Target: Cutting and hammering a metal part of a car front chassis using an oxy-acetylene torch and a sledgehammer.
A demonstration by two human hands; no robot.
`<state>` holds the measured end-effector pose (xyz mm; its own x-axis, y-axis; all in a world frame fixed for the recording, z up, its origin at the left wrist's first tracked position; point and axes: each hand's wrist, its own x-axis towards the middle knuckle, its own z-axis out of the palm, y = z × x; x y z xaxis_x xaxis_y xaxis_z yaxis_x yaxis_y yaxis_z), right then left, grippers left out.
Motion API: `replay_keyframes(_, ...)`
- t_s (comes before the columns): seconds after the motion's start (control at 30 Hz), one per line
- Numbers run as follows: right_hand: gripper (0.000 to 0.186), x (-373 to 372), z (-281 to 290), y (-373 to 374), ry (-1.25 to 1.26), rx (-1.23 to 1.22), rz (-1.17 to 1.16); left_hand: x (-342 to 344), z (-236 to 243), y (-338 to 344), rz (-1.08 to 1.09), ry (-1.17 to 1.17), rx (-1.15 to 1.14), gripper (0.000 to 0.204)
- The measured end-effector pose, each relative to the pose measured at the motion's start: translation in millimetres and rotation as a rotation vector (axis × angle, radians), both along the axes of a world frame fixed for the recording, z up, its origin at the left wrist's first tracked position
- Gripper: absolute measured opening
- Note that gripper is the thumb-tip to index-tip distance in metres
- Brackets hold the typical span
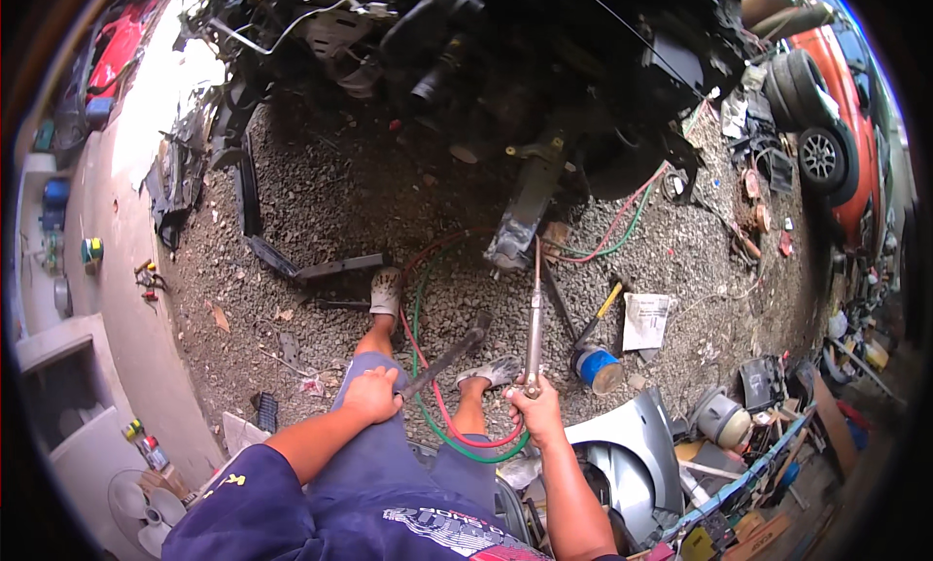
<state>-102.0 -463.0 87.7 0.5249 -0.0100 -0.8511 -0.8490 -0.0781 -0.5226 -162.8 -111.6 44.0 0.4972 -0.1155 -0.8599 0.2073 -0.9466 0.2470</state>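
My right hand is closed around the valve end of a metal cutting torch. The torch points away from me, its thin tip beside the lower end of a grey metal frame rail under a dark vehicle body. No flame shows at the tip. A red hose and a green hose loop from the torch across the gravel. My left hand rests on my left thigh, fingers wrapped round the handle of a dark hammer. Its head hangs above the gravel between my feet.
A yellow-and-black-handled tool, a blue can and a white printed sack lie right of the torch. A silver fender is close to my right arm. Bent metal strips lie ahead of my left foot. An orange car stands far right.
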Motion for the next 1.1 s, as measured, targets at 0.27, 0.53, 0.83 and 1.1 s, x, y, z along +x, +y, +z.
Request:
replay_keyframes(0.27,0.029,-40,-15,-31,0.037,0.114,-0.085,11,6,-45,-0.183,0.043,0.076,0.070)
replay_keyframes(0.53,0.034,-69,-47,-77,-0.024,0.180,0.003,35,40,-79,-0.319,0.178,0.189,0.084)
replay_keyframes(0.83,0.041,-101,-57,-108,-0.428,0.082,-0.014,133,112,-113,-0.559,-0.057,0.311,0.077)
replay_keyframes(1.1,0.027,-108,-79,-89,-0.446,0.101,0.005,349,132,-251,-0.478,-0.881,-0.147,0.055)
